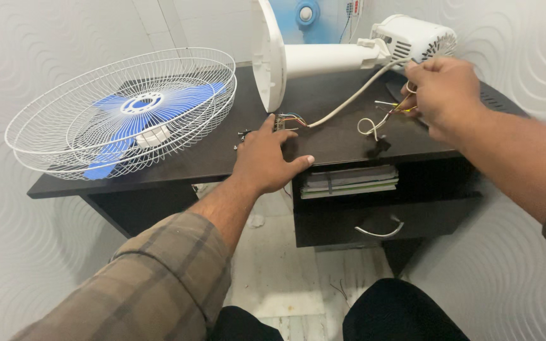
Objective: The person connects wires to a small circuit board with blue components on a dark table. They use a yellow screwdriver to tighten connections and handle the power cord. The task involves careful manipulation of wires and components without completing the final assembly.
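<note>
Left hand (266,158) flat on dark tabletop (336,136), fingers spread, touching small circuit board (279,122). Right hand (443,95) fingers pinch loose wires (380,120) above tabletop. One fan motor (412,38), one round base (268,53), one grille with blue blades (127,110).

Left hand (265,161) flat; right hand (442,93) seemingly pinched.

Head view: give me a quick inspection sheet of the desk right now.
Surface: dark desk, bare near the front edge.
Job's things: white fan body lying on its side; small wired part at the left hand.
Clutter: wire guard with blue blades on the left end; papers on the shelf below.
Hands: left hand flat on the desk; right hand pinching thin wires.
Cables: white cord runs from the fan body to the wired part.
Surroundings: white textured walls, tiled floor.
</note>
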